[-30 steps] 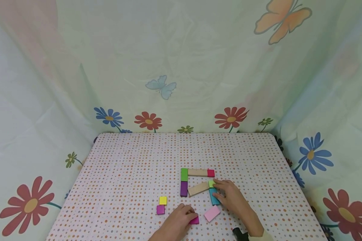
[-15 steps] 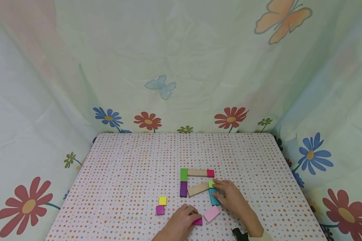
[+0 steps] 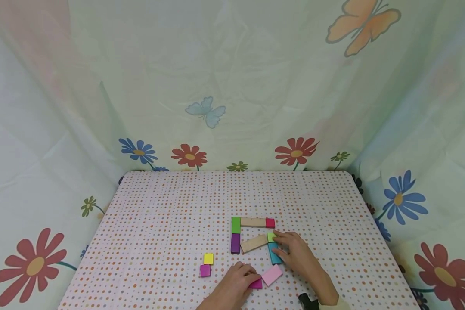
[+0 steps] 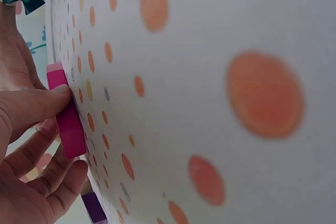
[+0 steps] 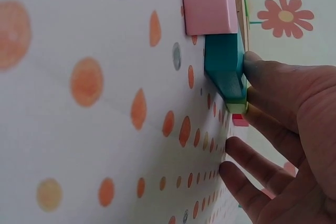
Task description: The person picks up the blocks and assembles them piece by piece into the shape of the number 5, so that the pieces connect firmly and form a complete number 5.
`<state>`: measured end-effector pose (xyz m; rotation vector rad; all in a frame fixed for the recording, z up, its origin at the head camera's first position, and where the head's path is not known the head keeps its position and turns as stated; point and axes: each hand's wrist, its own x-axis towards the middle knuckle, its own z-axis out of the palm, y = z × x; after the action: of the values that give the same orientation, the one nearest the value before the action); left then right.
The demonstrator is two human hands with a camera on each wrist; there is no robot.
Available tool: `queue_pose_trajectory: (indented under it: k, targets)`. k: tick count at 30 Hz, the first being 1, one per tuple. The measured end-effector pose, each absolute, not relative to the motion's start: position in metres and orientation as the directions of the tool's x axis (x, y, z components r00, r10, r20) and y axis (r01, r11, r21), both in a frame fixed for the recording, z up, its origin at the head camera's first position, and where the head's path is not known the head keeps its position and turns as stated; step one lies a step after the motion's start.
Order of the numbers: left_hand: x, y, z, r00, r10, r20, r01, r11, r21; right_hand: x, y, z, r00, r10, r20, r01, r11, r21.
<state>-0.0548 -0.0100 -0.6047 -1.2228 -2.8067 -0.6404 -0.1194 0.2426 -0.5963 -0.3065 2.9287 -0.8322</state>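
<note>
My left hand (image 3: 232, 284) pinches a magenta block (image 4: 71, 127) between thumb and fingers, low on the tabletop. In the head view the block's right end meets, or nearly meets, the lower corner of a tilted pink block (image 3: 272, 275). My right hand (image 3: 300, 255) rests its thumb on a teal block (image 5: 223, 53), and its index finger lies by the light green block (image 3: 271, 237) at the teal block's far end. Its other fingers are spread loosely. A slanted plain wooden block (image 3: 254, 243) runs leftward from the light green one.
Beyond lie a green block (image 3: 236, 224), a purple block (image 3: 235, 243), a wooden block (image 3: 253, 222) and a red block (image 3: 270, 223), joined in a line with a corner. Yellow (image 3: 208, 258) and magenta (image 3: 205, 270) cubes sit at left on the dotted tabletop (image 3: 159, 224).
My left hand has slid the magenta block to the right along the table, up to the pink block. The right hand and the blocks by it stay where they were.
</note>
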Motion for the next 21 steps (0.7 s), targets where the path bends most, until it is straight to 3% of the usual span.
queue_pose_trajectory:
  k: [9,21]
  targets:
    - [-0.056,-0.014,-0.598,-0.724,0.673,0.149,0.671,0.639,0.376,-0.12,0.243,-0.595,-0.975,-0.222,-0.028,-0.175,0.835,-0.522]
    - [-0.073,-0.064,-0.584,-0.87,0.467,0.157,0.486,0.759,0.433,-0.118,0.241,-0.594,-0.979,-0.201,-0.045,-0.149,0.84,-0.522]
